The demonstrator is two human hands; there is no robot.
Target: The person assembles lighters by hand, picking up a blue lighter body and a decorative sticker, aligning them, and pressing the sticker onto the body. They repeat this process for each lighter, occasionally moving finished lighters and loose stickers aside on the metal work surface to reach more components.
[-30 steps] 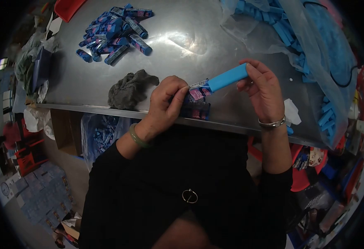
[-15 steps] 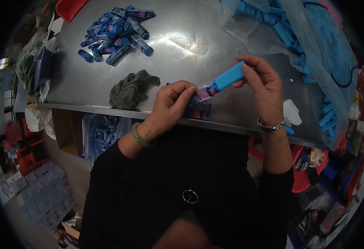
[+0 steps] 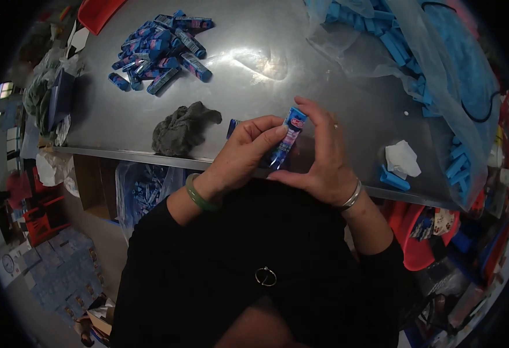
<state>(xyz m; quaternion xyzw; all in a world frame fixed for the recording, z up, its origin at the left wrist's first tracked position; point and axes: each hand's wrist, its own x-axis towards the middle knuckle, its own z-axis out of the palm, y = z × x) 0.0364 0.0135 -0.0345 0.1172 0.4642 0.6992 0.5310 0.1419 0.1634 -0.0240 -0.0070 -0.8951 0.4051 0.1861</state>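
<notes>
My left hand (image 3: pixel 245 148) is closed on a small oblong pack (image 3: pixel 289 136) with a blue and pink printed wrapper, its thumb lying on the printed face. My right hand (image 3: pixel 327 153) spans the same pack, with the forefinger at its upper end and the thumb at its lower end. Partly hidden behind my left hand is another printed piece (image 3: pixel 233 127) on the table. A crumpled grey cloth (image 3: pixel 185 129) lies to the left of my hands. Farther back is a heap of printed packs (image 3: pixel 160 47).
A clear plastic bag (image 3: pixel 454 81) of light blue blocks (image 3: pixel 395 47) covers the right side of the metal table (image 3: pixel 254 87). White crumpled paper (image 3: pixel 402 158) lies against a light blue block (image 3: pixel 395 178). Below the front edge hangs a bag of printed pieces (image 3: pixel 150 188).
The light blue block that stuck out of the printed wrapper no longer shows. The pack has turned more upright, and my right hand has moved left and down to its two ends.
</notes>
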